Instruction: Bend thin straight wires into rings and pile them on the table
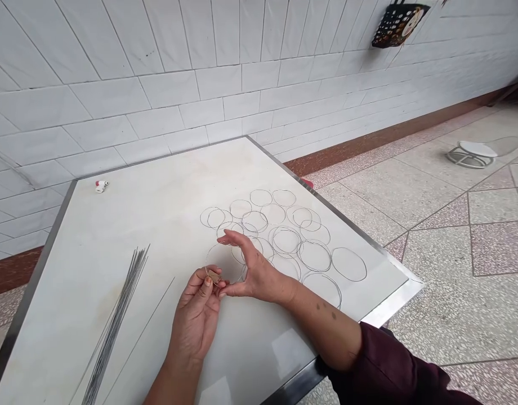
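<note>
My left hand [197, 312] pinches a thin wire ring [206, 256] where it meets a small brown piece [214, 276] between thumb and fingers. The ring stands up above the fingertips. My right hand [259, 273] curves around the ring's right side, thumb low near the left fingertips and fingers raised at the top; it seems to touch the ring. Many wire rings [315, 241] lie overlapping on the white table beyond and to the right of my hands. A bundle of straight wires [117, 320] lies on the left, with one single wire [141, 337] beside it.
The white table [157, 197] has a metal edge and stands against a tiled wall. Small red and white items [101, 186] sit at its far left corner. A black basket [397, 25] hangs on the wall. On the floor at right is a low white stool [476, 149].
</note>
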Available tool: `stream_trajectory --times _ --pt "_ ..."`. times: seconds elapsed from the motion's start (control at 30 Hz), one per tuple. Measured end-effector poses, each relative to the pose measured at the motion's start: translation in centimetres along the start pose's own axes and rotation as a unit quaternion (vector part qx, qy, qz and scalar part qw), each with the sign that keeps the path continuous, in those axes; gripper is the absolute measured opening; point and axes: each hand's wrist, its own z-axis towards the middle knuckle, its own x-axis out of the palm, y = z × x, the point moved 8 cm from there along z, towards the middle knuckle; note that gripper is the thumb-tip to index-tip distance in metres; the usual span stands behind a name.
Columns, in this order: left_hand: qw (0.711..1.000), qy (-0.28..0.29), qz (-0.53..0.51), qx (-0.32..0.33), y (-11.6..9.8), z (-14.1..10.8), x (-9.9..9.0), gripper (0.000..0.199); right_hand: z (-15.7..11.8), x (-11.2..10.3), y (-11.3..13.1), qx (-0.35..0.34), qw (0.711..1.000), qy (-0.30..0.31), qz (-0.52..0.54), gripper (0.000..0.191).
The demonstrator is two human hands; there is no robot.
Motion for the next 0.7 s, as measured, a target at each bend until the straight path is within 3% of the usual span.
stream_trajectory --times 0.7 --pt "0.999 -0.008 0.037 0.0 0.08 0.25 -0.36 0.013 -0.07 -0.16 -0.18 0.0 0.999 -0.017 -0.036 0.114"
